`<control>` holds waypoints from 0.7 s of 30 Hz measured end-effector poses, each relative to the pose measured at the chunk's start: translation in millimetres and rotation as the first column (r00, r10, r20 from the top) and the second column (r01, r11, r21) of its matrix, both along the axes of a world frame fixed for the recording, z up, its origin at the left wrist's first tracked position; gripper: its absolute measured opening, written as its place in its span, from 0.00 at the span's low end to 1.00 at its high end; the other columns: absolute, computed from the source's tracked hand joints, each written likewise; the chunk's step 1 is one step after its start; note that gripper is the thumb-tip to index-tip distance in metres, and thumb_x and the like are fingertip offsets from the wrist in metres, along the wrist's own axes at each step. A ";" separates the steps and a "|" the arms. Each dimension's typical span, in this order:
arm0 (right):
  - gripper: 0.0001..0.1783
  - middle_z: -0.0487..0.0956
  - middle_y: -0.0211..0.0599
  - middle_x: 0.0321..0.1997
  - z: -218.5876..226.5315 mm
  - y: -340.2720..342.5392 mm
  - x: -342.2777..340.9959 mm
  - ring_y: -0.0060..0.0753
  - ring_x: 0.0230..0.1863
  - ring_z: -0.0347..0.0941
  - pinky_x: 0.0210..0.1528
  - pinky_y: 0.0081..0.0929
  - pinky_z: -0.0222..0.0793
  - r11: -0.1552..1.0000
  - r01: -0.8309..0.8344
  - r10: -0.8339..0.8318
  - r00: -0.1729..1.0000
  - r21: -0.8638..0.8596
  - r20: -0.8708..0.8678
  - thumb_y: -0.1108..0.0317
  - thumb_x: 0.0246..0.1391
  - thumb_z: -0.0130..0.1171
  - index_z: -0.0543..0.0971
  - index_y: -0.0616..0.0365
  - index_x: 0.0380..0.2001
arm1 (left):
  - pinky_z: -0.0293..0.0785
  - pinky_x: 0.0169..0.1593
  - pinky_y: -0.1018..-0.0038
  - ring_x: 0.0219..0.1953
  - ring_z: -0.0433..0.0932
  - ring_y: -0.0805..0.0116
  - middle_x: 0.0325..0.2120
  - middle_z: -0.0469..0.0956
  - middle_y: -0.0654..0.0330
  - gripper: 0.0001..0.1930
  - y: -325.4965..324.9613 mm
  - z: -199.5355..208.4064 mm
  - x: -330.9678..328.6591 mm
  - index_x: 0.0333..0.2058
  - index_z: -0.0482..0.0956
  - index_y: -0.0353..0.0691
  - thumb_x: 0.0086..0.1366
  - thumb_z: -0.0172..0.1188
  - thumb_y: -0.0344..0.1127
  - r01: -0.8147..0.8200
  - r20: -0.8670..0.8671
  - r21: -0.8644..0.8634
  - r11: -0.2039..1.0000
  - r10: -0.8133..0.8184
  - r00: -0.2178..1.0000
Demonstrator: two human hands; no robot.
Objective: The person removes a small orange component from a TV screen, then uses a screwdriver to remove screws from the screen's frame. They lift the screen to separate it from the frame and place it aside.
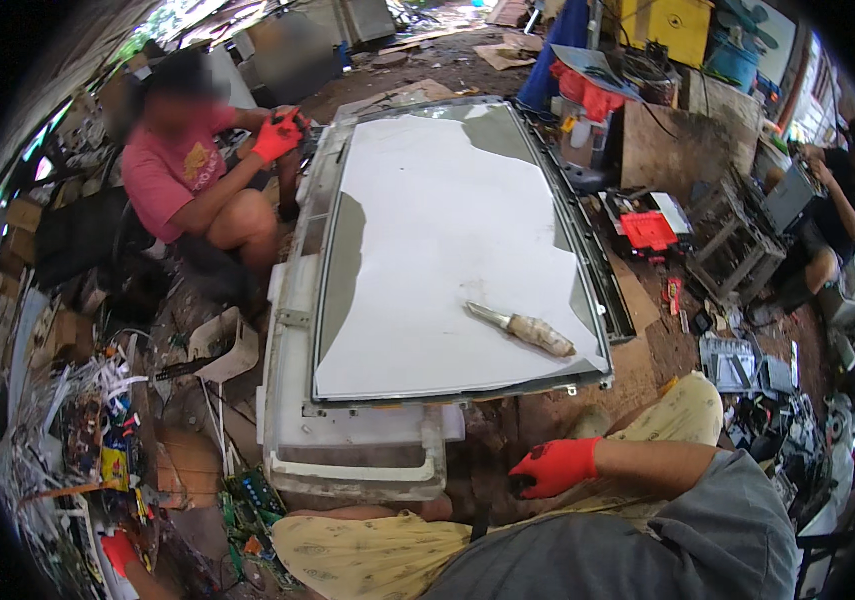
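Note:
My right hand (552, 468), in a red glove with dark patches, is by my right knee below the near edge of a large flat display panel. Its fingers are curled in, and whatever they may hold is hidden. My left hand (120, 551), also red-gloved, is stretched out to the far lower left beside a heap of scrap strips and parts; its fingers cannot be made out. A white sheet (447, 230) with ragged edges covers most of the panel, over a grey-green layer (345, 245). On the sheet rests a knife (522, 330) with a wrapped handle, its blade pointing left.
Under the panel lies a whitish frame (357, 470). Green circuit boards (247, 510) and a cream plastic bin (229, 345) lie left. A person in a pink shirt (177, 180) sits left; another person (837, 200) works far right near a wooden stool (737, 240) and red tray (649, 231).

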State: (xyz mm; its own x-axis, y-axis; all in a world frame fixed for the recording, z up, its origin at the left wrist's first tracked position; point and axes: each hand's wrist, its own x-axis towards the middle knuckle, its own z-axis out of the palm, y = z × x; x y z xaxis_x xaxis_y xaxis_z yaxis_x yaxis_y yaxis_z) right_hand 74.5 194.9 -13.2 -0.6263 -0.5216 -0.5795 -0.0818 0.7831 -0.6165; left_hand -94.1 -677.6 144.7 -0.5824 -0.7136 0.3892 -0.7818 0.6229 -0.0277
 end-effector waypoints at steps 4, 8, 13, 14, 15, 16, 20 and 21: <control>0.30 0.75 0.51 0.54 62.9 32.4 -2.2 0.53 0.55 0.72 0.58 0.41 0.68 0.987 0.140 -0.143 0.989 -0.084 -0.030 0.47 0.56 0.54 0.72 0.54 0.56 | 0.71 0.51 0.50 0.54 0.71 0.39 0.59 0.65 0.40 0.34 30.1 -24.1 21.6 0.61 0.61 0.37 0.63 0.51 0.55 -0.018 0.082 -0.112 0.994 0.028 0.996; 0.17 0.80 0.46 0.42 86.0 91.0 -27.2 0.48 0.44 0.78 0.47 0.39 0.74 0.911 0.358 -0.410 0.829 -0.203 -0.380 0.58 0.54 0.57 0.78 0.51 0.45 | 0.66 0.59 0.54 0.59 0.65 0.39 0.60 0.62 0.36 0.37 37.7 2.4 65.0 0.62 0.58 0.29 0.65 0.52 0.53 0.169 0.071 -0.217 0.962 -0.157 0.985; 0.19 0.80 0.41 0.42 53.6 156.2 -60.8 0.44 0.45 0.77 0.47 0.38 0.72 0.813 0.573 -0.441 0.490 -0.104 -0.752 0.55 0.52 0.61 0.77 0.52 0.44 | 0.67 0.58 0.56 0.57 0.68 0.39 0.59 0.61 0.33 0.35 251.8 -0.8 36.8 0.62 0.60 0.30 0.65 0.54 0.51 0.410 -0.029 -0.217 0.886 -0.425 0.905; 0.22 0.80 0.41 0.43 48.2 151.8 -69.7 0.45 0.46 0.76 0.48 0.38 0.71 0.800 0.589 -0.478 0.507 -0.117 -0.717 0.53 0.51 0.61 0.76 0.53 0.46 | 0.64 0.60 0.56 0.59 0.66 0.40 0.58 0.63 0.34 0.34 311.0 14.3 40.2 0.61 0.61 0.29 0.63 0.58 0.46 0.545 -0.032 -0.237 0.805 -0.567 0.823; 0.24 0.79 0.41 0.44 43.1 139.1 -79.3 0.45 0.47 0.76 0.49 0.38 0.71 0.808 0.579 -0.466 0.517 -0.108 -0.718 0.52 0.51 0.62 0.75 0.53 0.47 | 0.59 0.65 0.57 0.61 0.64 0.42 0.60 0.62 0.37 0.33 308.3 10.2 44.0 0.61 0.62 0.31 0.61 0.62 0.41 0.679 -0.030 -0.334 0.653 -0.728 0.685; 0.26 0.79 0.42 0.44 35.8 129.2 -85.2 0.45 0.48 0.75 0.49 0.39 0.70 0.809 0.583 -0.449 0.528 -0.076 -0.721 0.51 0.50 0.62 0.75 0.54 0.48 | 0.58 0.65 0.58 0.62 0.63 0.43 0.60 0.63 0.39 0.33 332.1 -3.0 42.1 0.61 0.63 0.31 0.61 0.62 0.39 0.763 -0.030 -0.250 0.596 -0.793 0.609; 0.32 0.77 0.45 0.46 17.6 109.2 -84.3 0.47 0.49 0.74 0.50 0.40 0.70 0.829 0.556 -0.343 0.597 0.065 -0.725 0.48 0.47 0.64 0.72 0.54 0.52 | 0.58 0.65 0.60 0.63 0.63 0.49 0.59 0.67 0.46 0.31 497.7 -48.8 54.7 0.59 0.68 0.35 0.56 0.64 0.33 0.956 -0.097 0.224 0.191 -0.971 0.217; 0.33 0.77 0.46 0.45 8.3 110.1 -81.7 0.47 0.48 0.74 0.50 0.40 0.70 0.820 0.567 -0.317 0.558 0.074 -0.766 0.50 0.47 0.64 0.72 0.55 0.53 | 0.58 0.65 0.60 0.62 0.64 0.50 0.58 0.68 0.47 0.31 536.6 -50.1 52.7 0.58 0.69 0.38 0.54 0.65 0.32 0.934 -0.112 0.356 0.009 -0.992 0.052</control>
